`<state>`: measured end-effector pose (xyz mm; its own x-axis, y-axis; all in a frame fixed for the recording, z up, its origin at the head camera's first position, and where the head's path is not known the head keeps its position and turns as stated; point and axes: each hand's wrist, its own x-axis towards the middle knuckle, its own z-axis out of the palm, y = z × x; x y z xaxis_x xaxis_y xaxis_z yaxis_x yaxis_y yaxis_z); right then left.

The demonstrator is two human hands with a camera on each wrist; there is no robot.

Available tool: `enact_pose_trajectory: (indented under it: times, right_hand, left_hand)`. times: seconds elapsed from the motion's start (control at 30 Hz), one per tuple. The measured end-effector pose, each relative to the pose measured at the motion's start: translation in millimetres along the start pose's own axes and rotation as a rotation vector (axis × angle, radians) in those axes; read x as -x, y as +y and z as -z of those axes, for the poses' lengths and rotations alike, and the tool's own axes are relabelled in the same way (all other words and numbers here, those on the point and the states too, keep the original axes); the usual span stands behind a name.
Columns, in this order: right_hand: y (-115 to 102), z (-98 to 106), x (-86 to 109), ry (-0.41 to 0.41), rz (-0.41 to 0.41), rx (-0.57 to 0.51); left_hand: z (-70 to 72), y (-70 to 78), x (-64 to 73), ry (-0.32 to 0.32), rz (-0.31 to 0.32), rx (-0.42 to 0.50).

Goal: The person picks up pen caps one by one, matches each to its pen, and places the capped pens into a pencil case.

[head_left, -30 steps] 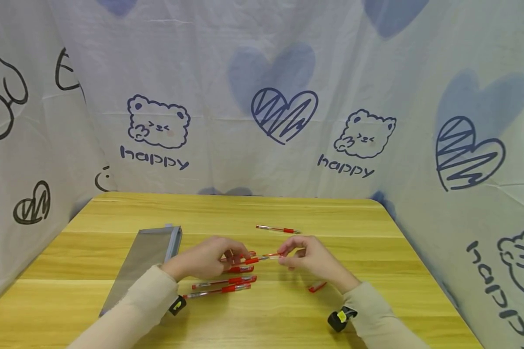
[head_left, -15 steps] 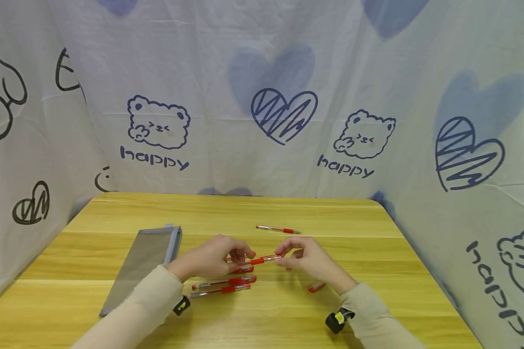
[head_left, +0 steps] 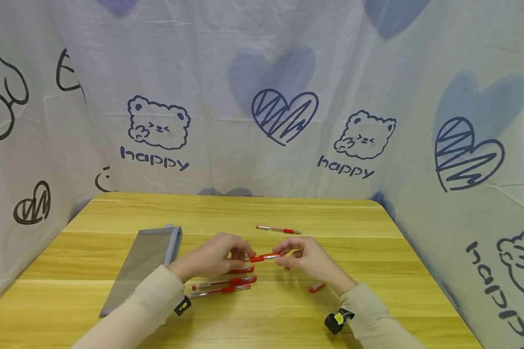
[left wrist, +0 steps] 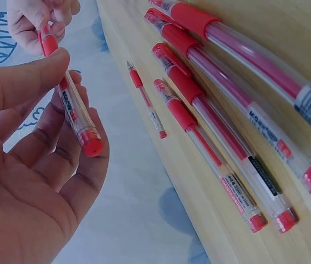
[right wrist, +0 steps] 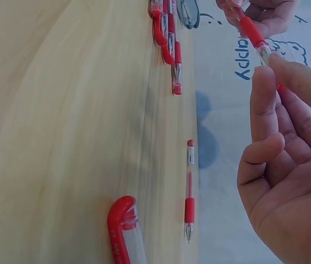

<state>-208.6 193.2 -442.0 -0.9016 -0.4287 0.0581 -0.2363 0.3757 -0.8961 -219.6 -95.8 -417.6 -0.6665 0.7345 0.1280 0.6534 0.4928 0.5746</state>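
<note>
My left hand pinches a red gel pen by its clear barrel, between thumb and fingers, above the table. With thumb and forefinger, my right hand holds the clear cap with its red clip at the pen's tip end. The cap sits around the tip; how far it is pushed on cannot be told. Below my left hand lie several capped red gel pens side by side. One uncapped gel pen lies farther back, and a loose cap lies near my right wrist.
A grey zip pouch lies flat at the left of the wooden table. A white cloth with blue prints hangs behind the table and along both sides.
The cap in my right hand, earlier beside the pen's bare tip, has moved left and is now around it. My left hand has shifted slightly right with the pen.
</note>
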Motion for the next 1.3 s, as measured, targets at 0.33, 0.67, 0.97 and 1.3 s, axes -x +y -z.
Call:
enact_pose_trajectory:
  times: [0.33, 0.67, 0.97, 1.3]
  right_hand:
    - [-1.8, -0.1, 0.9, 0.001, -0.003, 0.015]
    - [-7.3, -0.8, 1.5, -0.004, 0.007, 0.015]
    - [-8.5, 3.0, 1.8, -0.027, 0.057, 0.001]
    - [-10.7, 2.2, 3.7, -0.028, 0.059, 0.016]
  left_hand:
    - [-4.5, 5.9, -3.6, 0.011, -0.015, -0.087]
    - [-5.5, 8.2, -7.4, 0.028, -0.018, -0.106]
    - [-4.8, 9.4, -10.3, 0.022, 0.013, -0.046]
    - [-4.9, 9.3, -11.6, 0.016, 0.019, -0.007]
